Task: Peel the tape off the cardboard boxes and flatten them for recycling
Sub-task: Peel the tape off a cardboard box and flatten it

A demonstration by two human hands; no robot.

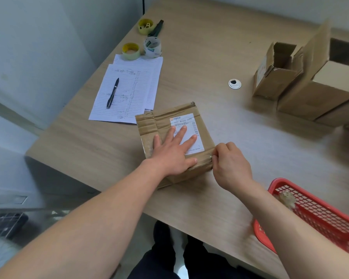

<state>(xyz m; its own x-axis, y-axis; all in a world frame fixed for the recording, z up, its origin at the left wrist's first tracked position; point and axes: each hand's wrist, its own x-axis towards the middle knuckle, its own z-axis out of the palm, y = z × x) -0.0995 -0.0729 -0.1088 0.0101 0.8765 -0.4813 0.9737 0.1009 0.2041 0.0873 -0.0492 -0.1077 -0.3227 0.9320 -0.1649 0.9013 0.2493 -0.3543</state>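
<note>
Red plastic mesh basket (318, 214) at near right edge of the light wood-grain surface (220, 57), partly behind the right forearm; a pale crumpled wad (286, 199) lies inside it, too blurred to tell what it is.

Small brown cardboard box wrapped in brown tape (175, 137) sits on the surface near its front edge, roughly centre of view. Closed, squat, top face creased and ridged under overlapping tape bands. White shipping label with barcode (186, 131) stuck on the top, right of centre. Tape end at the far corner looks torn and dark.

Left hand (172, 152) lies flat on the box top, fingers spread, fingertips over the label, thumb at the near edge, pressing down.

Right hand (231, 166) at the box's near right corner. Grip: fingers curled, thumb and forefinger seemingly pinching the tape edge (211, 156) at that corner, though the contact point is small and partly hidden. Box lies just left of this grip, touching it.

Farther left: lined white paper sheets with handwriting (127, 91), a black pen (113, 93) lying across them. The sheets' near corner is just beside the box.

Beyond: two yellowish tape rolls (131, 51) (145, 26), one white printed roll (152, 47), a dark tool (156, 29).

Mid right: round white cable grommet (234, 84) set in the surface.

Far right: open brown cardboard boxes (278, 73), flaps up, standing together, well apart from the taped box.
</note>
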